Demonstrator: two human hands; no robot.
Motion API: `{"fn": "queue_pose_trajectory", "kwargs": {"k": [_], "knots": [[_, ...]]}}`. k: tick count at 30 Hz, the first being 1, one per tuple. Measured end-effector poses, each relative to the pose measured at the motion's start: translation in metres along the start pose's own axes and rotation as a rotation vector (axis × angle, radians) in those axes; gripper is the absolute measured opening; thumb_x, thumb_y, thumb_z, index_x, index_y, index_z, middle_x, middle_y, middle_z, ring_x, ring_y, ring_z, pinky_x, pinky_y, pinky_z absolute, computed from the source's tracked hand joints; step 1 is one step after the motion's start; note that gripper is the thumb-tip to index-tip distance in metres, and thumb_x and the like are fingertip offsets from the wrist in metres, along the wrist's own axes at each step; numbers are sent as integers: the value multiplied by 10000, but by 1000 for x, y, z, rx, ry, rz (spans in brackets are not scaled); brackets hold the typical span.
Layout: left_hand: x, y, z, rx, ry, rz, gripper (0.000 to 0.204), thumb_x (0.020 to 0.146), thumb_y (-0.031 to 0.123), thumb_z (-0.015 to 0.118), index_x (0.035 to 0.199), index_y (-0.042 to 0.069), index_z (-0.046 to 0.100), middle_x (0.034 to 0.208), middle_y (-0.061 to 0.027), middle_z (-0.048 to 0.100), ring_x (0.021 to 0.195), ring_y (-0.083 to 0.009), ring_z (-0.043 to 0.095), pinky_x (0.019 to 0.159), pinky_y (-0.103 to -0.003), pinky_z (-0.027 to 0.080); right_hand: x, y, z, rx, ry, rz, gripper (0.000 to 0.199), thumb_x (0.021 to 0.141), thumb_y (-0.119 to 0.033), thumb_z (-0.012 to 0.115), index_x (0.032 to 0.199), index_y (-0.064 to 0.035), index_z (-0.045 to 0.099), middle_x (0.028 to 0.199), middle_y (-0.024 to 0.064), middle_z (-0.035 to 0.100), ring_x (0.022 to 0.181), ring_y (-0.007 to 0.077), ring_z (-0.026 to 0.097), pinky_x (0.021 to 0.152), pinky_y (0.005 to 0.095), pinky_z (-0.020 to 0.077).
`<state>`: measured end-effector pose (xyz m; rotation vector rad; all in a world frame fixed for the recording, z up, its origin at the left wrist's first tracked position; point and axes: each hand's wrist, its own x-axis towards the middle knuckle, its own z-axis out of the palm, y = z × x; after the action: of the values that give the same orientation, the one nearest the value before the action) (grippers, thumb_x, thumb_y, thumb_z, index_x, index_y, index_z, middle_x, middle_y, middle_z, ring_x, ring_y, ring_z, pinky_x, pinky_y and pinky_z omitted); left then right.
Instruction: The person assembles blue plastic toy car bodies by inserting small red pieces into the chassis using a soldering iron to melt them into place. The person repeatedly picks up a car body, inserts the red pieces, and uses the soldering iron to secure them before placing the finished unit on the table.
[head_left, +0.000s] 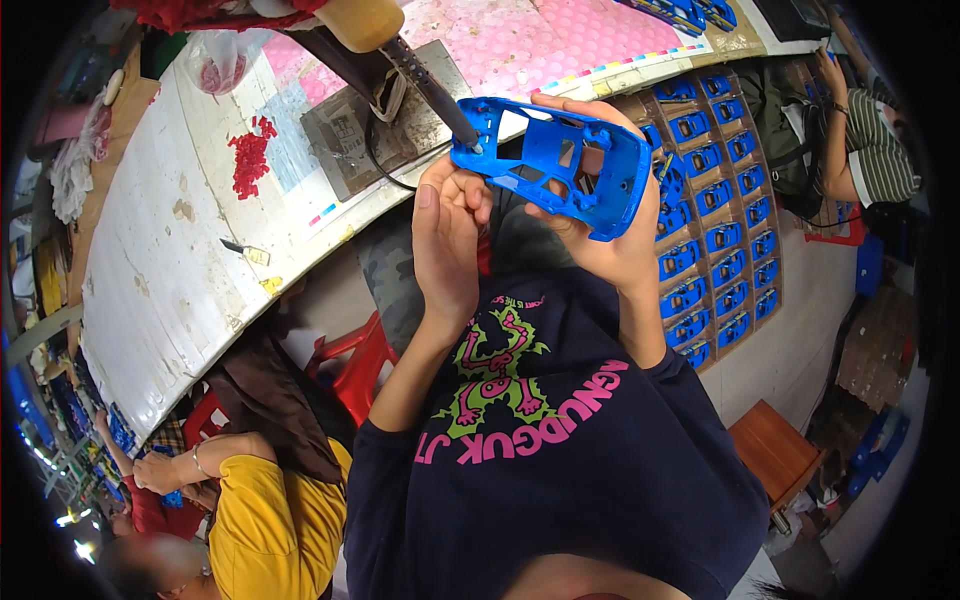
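A blue plastic toy car body shell (540, 160) is held up over the table's near edge, its hollow inner side facing me. My right hand (620, 235) wraps round its wider right end, the thumb below and fingers behind. At the narrow left end, my left hand (450, 235) has its fingers curled against the shell's lower corner. A rod-shaped iron with a wooden handle (362, 22) and a perforated dark metal shaft (430, 85) slants down from above. Its tip meets the inside of the shell's left end.
On the white table (170, 260) lie small red pieces (252, 158), a craft knife (246, 252) and a metal plate (350, 130). Rows of blue car shells (715, 195) fill a cardboard sheet at right. A person in yellow (275, 510) sits at left; another person's arm (838, 130) is at far right.
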<state>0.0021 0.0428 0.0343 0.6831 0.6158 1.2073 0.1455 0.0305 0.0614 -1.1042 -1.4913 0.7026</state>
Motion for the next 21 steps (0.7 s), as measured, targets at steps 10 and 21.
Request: {"fn": "queue_pose_trajectory", "kwargs": {"k": [10, 21], "knots": [[2, 0, 2, -5, 1, -1, 473, 907, 366, 265, 1114, -37, 401, 765, -22, 393, 693, -102, 343, 665, -232, 294, 0, 1, 0, 15, 15, -19, 695, 670, -176, 740, 1200, 25, 339, 1189, 199, 460, 1048, 237, 511, 840, 317, 454], [3, -1, 0, -12, -11, 4, 483, 903, 364, 269, 1135, -39, 395, 771, -27, 399, 698, -102, 343, 664, -232, 294, 0, 1, 1, 24, 13, -23, 686, 667, -157, 742, 1198, 19, 344, 1192, 199, 460, 1059, 234, 502, 866, 329, 432]]}}
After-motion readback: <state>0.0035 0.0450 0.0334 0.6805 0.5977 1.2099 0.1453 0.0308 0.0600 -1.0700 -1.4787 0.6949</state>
